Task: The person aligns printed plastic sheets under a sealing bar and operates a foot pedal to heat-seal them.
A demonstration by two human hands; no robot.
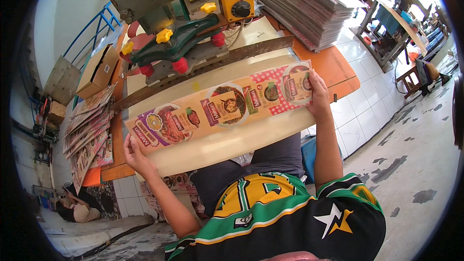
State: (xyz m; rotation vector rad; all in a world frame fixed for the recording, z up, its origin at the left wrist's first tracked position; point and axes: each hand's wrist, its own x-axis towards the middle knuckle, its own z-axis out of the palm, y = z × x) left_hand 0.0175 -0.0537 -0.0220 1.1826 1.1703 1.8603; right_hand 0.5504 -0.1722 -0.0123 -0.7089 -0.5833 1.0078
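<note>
Far left, a co-worker (83, 209) is sitting low on the floor. Next, an untidy pile of printed sheets (89, 133) is spilling over the orange table's left edge, and an open cardboard box (97, 73) is standing behind it. The left hand (140, 158) is pinching the near left corner of a long printed strip (224, 104). The strip is slanting across the middle, its right end farther from the body, showing food pictures and a red-checked patch; it is lying over or just above a cream sheet (232, 141), contact unclear. Behind the strip, a long dark bar (241, 58) is running crosswise, and a machine with a green bracket (176, 43), yellow knobs and red feet is standing over it. A yellow box with a black dial (237, 6) is sitting right of that. The right hand (318, 95) is gripping the strip's right end. Beyond it, a tall stack of sheets (302, 12) is resting on the orange table (338, 70). Far right, a workbench (391, 9) is standing well apart, holding clutter.
</note>
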